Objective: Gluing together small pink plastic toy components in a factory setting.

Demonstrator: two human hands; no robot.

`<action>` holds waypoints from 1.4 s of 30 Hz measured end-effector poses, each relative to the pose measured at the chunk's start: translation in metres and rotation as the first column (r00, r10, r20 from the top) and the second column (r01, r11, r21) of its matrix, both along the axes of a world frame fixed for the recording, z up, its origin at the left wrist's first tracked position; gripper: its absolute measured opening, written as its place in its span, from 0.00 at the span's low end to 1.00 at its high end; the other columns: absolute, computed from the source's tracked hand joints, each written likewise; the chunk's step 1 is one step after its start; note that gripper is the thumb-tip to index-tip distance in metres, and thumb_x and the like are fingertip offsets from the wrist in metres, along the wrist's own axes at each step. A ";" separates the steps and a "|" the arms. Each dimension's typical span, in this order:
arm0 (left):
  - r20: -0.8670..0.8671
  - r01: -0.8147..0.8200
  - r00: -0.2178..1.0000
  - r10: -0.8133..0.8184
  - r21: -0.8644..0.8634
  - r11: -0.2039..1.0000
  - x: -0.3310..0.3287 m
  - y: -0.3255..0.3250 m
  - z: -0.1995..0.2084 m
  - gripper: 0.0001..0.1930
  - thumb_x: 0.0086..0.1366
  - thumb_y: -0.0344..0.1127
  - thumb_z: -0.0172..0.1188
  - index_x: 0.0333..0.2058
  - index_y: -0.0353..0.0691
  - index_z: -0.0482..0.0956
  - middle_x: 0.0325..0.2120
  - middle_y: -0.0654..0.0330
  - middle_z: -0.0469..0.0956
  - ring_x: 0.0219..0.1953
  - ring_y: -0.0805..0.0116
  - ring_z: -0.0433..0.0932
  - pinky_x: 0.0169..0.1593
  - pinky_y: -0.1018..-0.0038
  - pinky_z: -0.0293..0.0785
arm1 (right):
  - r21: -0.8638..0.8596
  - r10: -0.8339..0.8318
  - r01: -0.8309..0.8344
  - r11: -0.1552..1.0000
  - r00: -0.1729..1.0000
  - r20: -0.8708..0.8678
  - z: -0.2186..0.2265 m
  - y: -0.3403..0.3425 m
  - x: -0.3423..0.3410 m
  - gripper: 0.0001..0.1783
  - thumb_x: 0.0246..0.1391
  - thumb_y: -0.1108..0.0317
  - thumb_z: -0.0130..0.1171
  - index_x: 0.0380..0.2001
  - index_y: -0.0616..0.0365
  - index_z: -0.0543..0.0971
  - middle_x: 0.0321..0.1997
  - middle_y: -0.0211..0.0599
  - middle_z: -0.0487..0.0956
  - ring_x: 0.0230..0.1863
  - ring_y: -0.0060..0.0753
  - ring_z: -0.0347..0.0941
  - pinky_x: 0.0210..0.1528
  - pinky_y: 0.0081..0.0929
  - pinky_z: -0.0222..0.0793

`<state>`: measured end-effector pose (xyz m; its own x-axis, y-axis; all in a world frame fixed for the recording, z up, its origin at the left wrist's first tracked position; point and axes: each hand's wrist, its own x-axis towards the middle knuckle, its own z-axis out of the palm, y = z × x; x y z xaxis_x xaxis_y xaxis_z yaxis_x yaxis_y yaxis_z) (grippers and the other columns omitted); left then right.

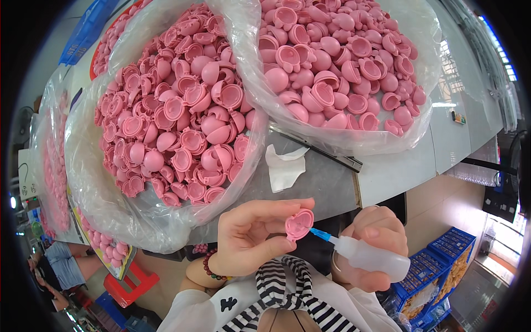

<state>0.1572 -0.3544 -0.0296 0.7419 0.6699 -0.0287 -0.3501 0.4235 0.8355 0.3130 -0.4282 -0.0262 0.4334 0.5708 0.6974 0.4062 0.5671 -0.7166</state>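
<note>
Between the thumb and fingers of my left hand is a small pink plastic half shell, its hollow side turned toward the right. My right hand is wrapped round a translucent white squeeze bottle lying nearly level. The bottle's blue dispensing tip points left and reaches the rim of the shell; whether it touches cannot be made out. Past my hands, a clear plastic bag lies spread with a heap of pink shells. To its right, a second bag holds more rounded pink pieces.
A crumpled white tissue lies on the grey table beside a dark metal strip. Blue crates stand low at the right. A red stool is on the floor at the left, with another person beyond it.
</note>
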 end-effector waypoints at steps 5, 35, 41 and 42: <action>0.013 -0.006 1.000 0.004 0.102 0.995 0.000 0.002 0.000 0.22 0.49 0.21 0.62 0.44 0.32 0.68 0.46 0.35 0.67 0.44 0.56 0.74 0.48 0.64 0.71 | -0.013 -0.052 0.051 0.999 0.999 -0.008 0.001 0.000 0.000 0.38 0.51 0.36 0.43 0.32 0.68 0.74 0.15 0.30 0.64 0.15 0.22 0.58 0.13 0.18 0.45; -0.005 -0.151 0.987 0.162 0.342 0.928 0.003 0.001 0.002 0.16 0.46 0.18 0.63 0.37 0.27 0.73 0.44 0.41 0.71 0.44 0.61 0.74 0.47 0.70 0.70 | 0.003 -0.825 0.880 0.476 0.445 0.349 -0.005 -0.023 0.141 0.29 0.44 0.77 0.60 0.49 0.65 0.60 0.45 0.41 0.73 0.37 0.26 0.69 0.34 0.17 0.64; 0.183 0.078 0.981 -0.065 -0.062 0.995 -0.001 0.005 -0.002 0.22 0.53 0.19 0.56 0.47 0.28 0.64 0.48 0.41 0.67 0.51 0.61 0.69 0.53 0.69 0.66 | -0.352 -0.186 0.482 0.803 0.762 0.620 0.023 0.048 0.092 0.10 0.36 0.76 0.62 0.26 0.61 0.74 0.24 0.35 0.72 0.30 0.34 0.68 0.31 0.25 0.62; 0.241 0.161 0.963 -0.119 -0.162 0.973 -0.001 0.005 -0.001 0.23 0.55 0.19 0.55 0.50 0.29 0.61 0.49 0.41 0.66 0.53 0.61 0.67 0.55 0.69 0.64 | -0.438 -0.101 0.495 0.750 0.741 0.664 0.020 0.053 0.091 0.10 0.37 0.74 0.61 0.27 0.60 0.75 0.25 0.36 0.72 0.29 0.36 0.68 0.31 0.27 0.63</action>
<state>0.1565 -0.3490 -0.0311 0.8288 0.5579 0.0427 -0.4489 0.6173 0.6461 0.4037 -0.3749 -0.0065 0.2874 0.8400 0.4601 0.9067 -0.0838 -0.4134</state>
